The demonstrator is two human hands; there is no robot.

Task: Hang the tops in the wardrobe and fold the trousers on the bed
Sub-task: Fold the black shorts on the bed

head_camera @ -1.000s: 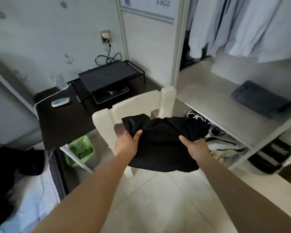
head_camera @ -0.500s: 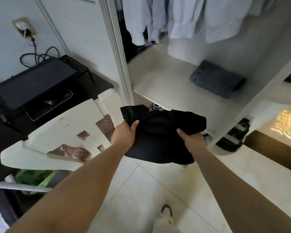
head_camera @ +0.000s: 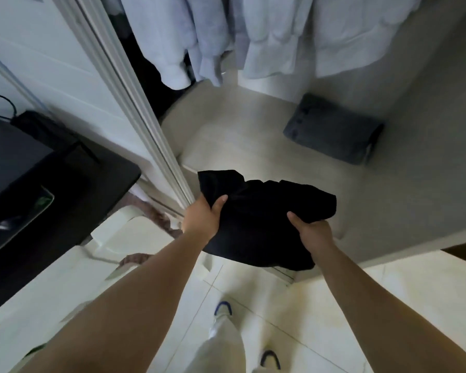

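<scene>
Pale wardrobe shelf (head_camera: 234,146) bearing a folded grey garment (head_camera: 331,130), black desk (head_camera: 73,189) carrying a dark stand (head_camera: 8,154)

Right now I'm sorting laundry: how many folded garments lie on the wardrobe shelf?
1: a grey folded garment at the back right of the wardrobe shelf. The black garment in both hands hides part of the shelf's front.

Pale tiled floor (head_camera: 320,305), a black desk (head_camera: 73,189) left, and what may be a white chair (head_camera: 119,238) beside it.
</scene>
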